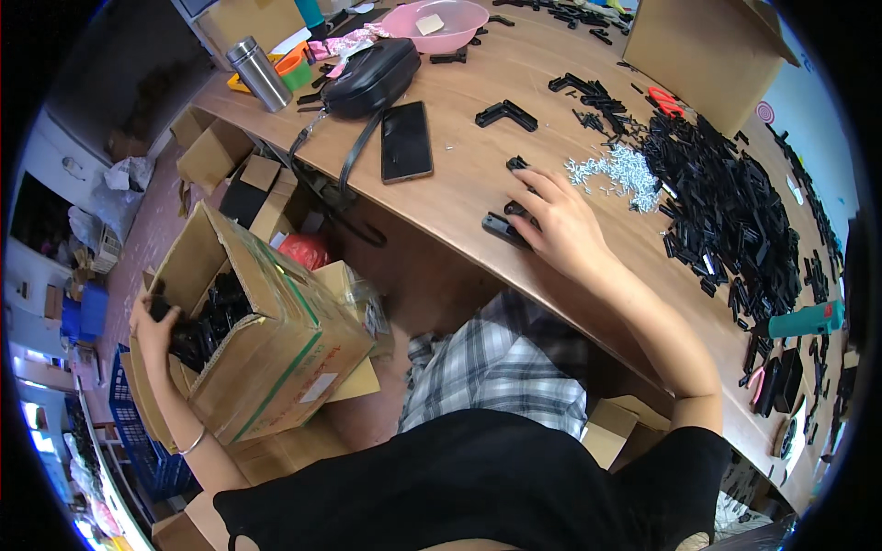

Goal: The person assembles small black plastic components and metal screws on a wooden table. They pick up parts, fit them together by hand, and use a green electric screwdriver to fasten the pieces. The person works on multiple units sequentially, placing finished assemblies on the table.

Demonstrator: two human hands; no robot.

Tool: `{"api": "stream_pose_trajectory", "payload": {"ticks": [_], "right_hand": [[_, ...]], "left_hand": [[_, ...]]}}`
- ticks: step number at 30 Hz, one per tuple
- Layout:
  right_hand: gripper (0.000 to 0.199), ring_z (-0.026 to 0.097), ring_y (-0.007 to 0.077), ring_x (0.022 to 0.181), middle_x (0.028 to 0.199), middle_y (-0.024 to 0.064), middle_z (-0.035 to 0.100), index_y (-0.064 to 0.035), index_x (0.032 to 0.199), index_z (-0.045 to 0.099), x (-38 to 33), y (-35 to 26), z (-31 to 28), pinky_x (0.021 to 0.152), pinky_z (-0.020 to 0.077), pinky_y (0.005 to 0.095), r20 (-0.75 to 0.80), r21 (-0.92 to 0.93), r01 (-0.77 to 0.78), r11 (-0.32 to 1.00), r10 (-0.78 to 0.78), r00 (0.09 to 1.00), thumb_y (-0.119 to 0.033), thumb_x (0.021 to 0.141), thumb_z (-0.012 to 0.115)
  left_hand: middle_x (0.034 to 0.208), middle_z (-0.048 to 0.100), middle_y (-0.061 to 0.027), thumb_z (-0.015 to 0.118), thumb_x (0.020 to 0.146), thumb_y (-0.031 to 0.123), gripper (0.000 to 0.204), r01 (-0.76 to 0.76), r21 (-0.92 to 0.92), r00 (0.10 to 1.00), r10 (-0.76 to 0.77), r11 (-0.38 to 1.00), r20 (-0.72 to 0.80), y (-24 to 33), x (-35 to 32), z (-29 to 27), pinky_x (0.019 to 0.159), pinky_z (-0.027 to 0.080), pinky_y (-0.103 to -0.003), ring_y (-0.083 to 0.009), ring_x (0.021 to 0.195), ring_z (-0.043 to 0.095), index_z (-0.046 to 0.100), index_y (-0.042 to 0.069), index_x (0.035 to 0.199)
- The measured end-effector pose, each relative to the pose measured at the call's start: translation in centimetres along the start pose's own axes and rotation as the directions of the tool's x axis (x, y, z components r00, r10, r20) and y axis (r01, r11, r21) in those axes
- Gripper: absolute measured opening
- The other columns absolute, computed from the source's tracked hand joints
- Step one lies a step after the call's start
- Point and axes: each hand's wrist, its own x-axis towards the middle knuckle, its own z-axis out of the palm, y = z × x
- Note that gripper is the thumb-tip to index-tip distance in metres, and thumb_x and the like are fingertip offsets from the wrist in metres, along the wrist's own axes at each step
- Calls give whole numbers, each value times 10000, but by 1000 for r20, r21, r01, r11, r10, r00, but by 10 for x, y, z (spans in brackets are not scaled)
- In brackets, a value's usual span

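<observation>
On table (pixel 459 197) | black piece (pixel 501 227) | partly under right fingers (pixel 540 184), jutting left

Illegible label (pixel 319 387) on the carton (pixel 266 354)

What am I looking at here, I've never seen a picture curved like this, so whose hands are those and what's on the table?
There's no machine: these are a person's bare hands, seen from a fisheye camera worn on their head, looking down. Its wide lens bends straight edges.

The left hand is at an open cardboard box holding black parts; whether it grips one is unclear. The right hand touches small black pieces on the table.

Also there: a phone, a black bag, silvery screw-like bits and a black heap.
</observation>
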Motion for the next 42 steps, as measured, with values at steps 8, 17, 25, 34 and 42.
{"api": "stream_pose_trajectory", "payload": {"ticks": [8, 17, 25, 34, 42], "right_hand": [[528, 347, 360, 1290, 1311, 190, 463, -85, 1164, 598, -17, 26, 0, 1064, 280, 488, 176, 152, 5, 988, -32, 984, -440, 778, 658], [441, 359, 368, 1275, 1283, 183, 477, -108, 1149, 607, -73, 7, -42, 1053, 286, 517, 254, 85, -133, 987, 108, 961, -383, 806, 643], [418, 435, 357, 1190, 1211, 163, 525, -77, 1081, 632, -126, 12, -81, 995, 348, 497, 99, -276, -306, 911, 343, 934, -380, 794, 650], [196, 586, 317, 886, 819, 136, 641, -59, 944, 677, -47, 140, -75, 781, 470, 387, -183, -55, -345, 937, 330, 926, -70, 762, 608], [127, 606, 258, 866, 803, 83, 631, -82, 809, 664, 23, 223, -39, 752, 507, 364, 212, -421, 33, 906, 63, 975, -57, 736, 562]], "left_hand": [[1163, 584, -113, 627, 828, 148, 390, -420, -531, 880, 473, 736, -40, 299, 36, 61, 934, 414, -331, -219, 1087, 550, 533, 47, 1193], [1197, 545, -230, 567, 871, 375, 520, -509, -487, 715, 663, 710, 219, 574, 29, 212, 986, 366, -423, -342, 1171, 485, 515, -39, 1183], [1024, 626, -176, 665, 793, 427, 497, -535, -308, 774, 602, 787, 197, 607, 25, 250, 873, 426, -440, -322, 987, 578, 563, 31, 1075], [913, 566, -133, 628, 874, 159, 302, 759, -641, 578, 576, -118, 578, 609, -15, 181, 679, 544, -307, -276, 837, 632, 473, -37, 1043], [998, 575, -185, 418, 919, 20, 245, 865, -205, 479, 634, -457, 607, 663, -48, 197, 751, 571, -336, -324, 962, 606, 430, -103, 1130]]}}
